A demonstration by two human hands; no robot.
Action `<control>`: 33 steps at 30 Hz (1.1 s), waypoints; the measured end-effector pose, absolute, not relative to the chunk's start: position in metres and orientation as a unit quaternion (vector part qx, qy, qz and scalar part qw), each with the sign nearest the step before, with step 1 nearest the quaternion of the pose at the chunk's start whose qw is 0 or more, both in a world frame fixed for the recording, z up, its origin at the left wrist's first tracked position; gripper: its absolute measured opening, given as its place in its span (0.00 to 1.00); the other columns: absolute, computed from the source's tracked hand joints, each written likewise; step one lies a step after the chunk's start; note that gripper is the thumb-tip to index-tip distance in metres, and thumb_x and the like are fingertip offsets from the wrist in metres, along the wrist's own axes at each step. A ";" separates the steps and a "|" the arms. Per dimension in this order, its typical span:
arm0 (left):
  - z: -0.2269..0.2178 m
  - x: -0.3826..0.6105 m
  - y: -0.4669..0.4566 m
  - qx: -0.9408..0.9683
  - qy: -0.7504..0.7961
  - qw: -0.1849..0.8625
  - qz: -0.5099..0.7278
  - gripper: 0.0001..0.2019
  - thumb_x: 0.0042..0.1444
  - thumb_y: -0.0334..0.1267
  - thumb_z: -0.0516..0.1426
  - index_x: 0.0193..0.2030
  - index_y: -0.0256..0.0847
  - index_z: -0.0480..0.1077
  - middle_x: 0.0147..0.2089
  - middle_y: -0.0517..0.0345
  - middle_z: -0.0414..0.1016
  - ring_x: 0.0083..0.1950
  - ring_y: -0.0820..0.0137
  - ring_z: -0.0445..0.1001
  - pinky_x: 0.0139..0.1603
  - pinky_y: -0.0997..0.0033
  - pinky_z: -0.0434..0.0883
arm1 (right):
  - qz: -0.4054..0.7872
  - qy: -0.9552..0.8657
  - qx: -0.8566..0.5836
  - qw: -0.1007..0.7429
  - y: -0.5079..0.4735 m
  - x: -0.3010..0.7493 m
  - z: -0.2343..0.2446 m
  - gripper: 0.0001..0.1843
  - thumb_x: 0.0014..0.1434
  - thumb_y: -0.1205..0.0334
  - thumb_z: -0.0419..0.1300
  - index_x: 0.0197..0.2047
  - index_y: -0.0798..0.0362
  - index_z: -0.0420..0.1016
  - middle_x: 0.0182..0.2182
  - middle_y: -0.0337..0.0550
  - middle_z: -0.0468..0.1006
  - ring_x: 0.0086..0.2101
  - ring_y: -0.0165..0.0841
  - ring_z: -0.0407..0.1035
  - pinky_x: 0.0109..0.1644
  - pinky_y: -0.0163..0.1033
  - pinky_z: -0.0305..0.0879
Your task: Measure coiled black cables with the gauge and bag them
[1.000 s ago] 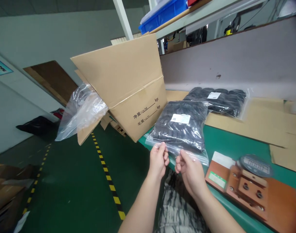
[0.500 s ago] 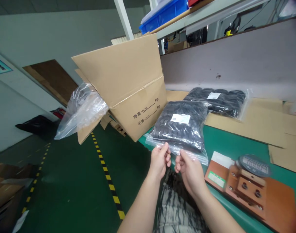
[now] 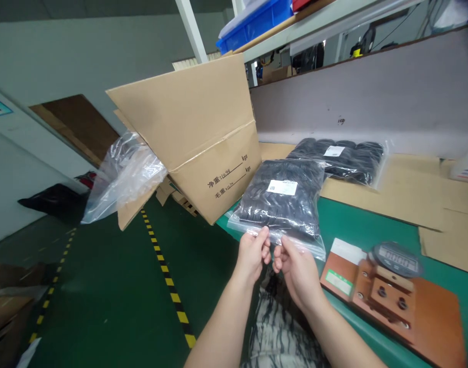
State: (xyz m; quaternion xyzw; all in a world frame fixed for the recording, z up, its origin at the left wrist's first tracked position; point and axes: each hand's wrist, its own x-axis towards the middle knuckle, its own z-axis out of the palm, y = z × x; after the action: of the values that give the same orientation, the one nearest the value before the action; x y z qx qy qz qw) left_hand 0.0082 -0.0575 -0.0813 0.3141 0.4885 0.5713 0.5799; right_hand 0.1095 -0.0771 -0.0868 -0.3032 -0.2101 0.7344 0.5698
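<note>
A clear zip bag (image 3: 282, 204) full of small black parts, with a white label, lies at the near edge of the green table (image 3: 356, 225). My left hand (image 3: 252, 255) pinches the bag's open near edge with its fingers closed. My right hand (image 3: 295, 268) pinches the same edge just to the right, thumb and fingers pressed together. The two hands almost touch.
An open cardboard box (image 3: 203, 138) with a clear liner (image 3: 122, 174) stands at the table's left end. A second bag of black parts (image 3: 341, 158) lies behind on cardboard sheets (image 3: 410, 194). A wooden fixture with a digital gauge (image 3: 395, 296) sits at right. Grey partition behind; green floor with striped tape at left.
My hands have slid closer together along the bag's near edge. The bag itself has stayed in place.
</note>
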 end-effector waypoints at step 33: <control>-0.076 0.022 -0.061 0.316 0.494 0.598 0.545 0.23 0.47 0.54 0.65 0.18 0.38 0.64 0.08 0.68 0.57 0.07 0.75 0.62 0.05 0.80 0.58 | 0.736 -0.225 -0.288 0.570 -0.077 0.109 -0.083 0.25 0.54 0.44 0.66 0.20 0.57 0.74 0.15 0.41 0.70 0.19 0.30 0.65 0.20 0.32 0.60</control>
State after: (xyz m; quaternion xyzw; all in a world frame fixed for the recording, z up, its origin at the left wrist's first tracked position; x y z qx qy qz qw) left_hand 0.0224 -0.0607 -0.0755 0.3165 0.4943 0.5453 0.5984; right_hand 0.1092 -0.0768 -0.0834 -0.2883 -0.2246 0.7362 0.5695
